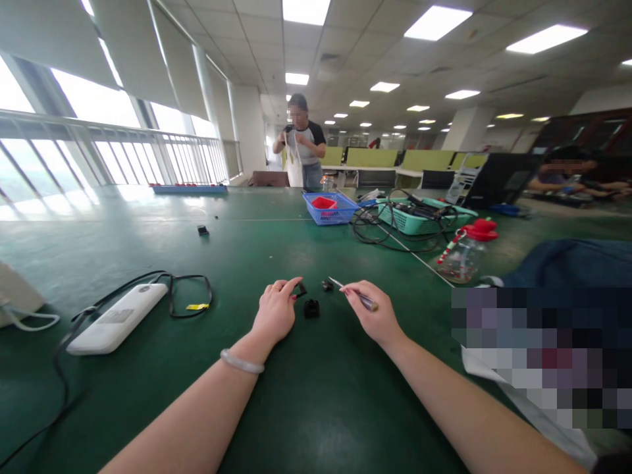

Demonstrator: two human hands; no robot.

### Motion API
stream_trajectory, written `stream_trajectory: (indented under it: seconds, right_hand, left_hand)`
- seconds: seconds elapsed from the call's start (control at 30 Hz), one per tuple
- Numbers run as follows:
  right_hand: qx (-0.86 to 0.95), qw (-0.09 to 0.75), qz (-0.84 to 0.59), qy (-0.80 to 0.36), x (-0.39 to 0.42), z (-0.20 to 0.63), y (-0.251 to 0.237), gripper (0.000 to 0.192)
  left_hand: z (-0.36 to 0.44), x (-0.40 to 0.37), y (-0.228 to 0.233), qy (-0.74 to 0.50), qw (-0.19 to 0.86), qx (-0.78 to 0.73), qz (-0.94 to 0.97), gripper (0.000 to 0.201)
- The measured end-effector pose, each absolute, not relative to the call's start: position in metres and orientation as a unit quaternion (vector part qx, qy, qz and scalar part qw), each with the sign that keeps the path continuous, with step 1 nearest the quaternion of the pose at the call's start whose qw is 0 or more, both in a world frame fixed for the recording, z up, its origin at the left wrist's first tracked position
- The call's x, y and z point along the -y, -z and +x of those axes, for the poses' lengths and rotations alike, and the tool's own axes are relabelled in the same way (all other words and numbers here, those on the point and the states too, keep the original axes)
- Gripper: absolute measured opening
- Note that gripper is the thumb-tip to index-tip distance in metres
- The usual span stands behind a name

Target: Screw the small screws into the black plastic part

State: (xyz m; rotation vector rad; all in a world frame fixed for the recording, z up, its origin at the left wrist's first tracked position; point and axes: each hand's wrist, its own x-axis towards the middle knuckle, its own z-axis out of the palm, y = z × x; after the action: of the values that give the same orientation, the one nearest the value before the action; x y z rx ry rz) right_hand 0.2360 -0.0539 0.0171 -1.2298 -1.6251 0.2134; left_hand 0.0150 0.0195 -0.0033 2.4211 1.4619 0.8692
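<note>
My left hand (pixel 277 304), with a pale bangle (pixel 241 362) on its wrist, pinches a small black part (pixel 300 289) above the green table (pixel 316 401). In my right hand (pixel 371 313) is a slim screwdriver (pixel 366 301), its metal tip pointing up and left. Just beyond that tip lies a small dark piece (pixel 327 285), apart from it as far as I can tell. Between the two hands a black block-like part (pixel 311 308) rests on the table. The details of these small parts are too fine to make out.
A white power bank (pixel 118 319) with a black cable lies left. Farther off are a small black piece (pixel 203 230), a blue basket (pixel 332 216) and a green basket (pixel 409 226) with cables. A red-capped bottle (pixel 467 253) stands right; a person (pixel 302 141) stands beyond the table.
</note>
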Motion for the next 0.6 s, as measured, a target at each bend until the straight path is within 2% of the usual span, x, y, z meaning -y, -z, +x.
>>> stream_trajectory:
  seconds: [0.17, 0.3, 0.47, 0.6]
  right_hand:
    - [0.68, 0.454, -0.568, -0.094, 0.041, 0.24, -0.009, 0.019]
    - [0.694, 0.415, -0.58, -0.1, 0.039, 0.241, -0.006, 0.021]
    - [0.706, 0.403, -0.573, -0.102, 0.04, 0.24, -0.008, 0.023]
    - [0.715, 0.403, -0.56, -0.113, 0.042, 0.238, -0.009, 0.021]
  left_hand:
    - [0.012, -0.019, 0.008, -0.203, 0.06, -0.527, 0.823, 0.044]
    - [0.013, -0.016, 0.006, -0.203, 0.042, -0.506, 0.837, 0.041]
    - [0.017, -0.014, 0.002, -0.225, 0.078, -0.501, 0.832, 0.03]
    - [0.021, -0.009, 0.002, -0.235, 0.115, -0.44, 0.859, 0.04]
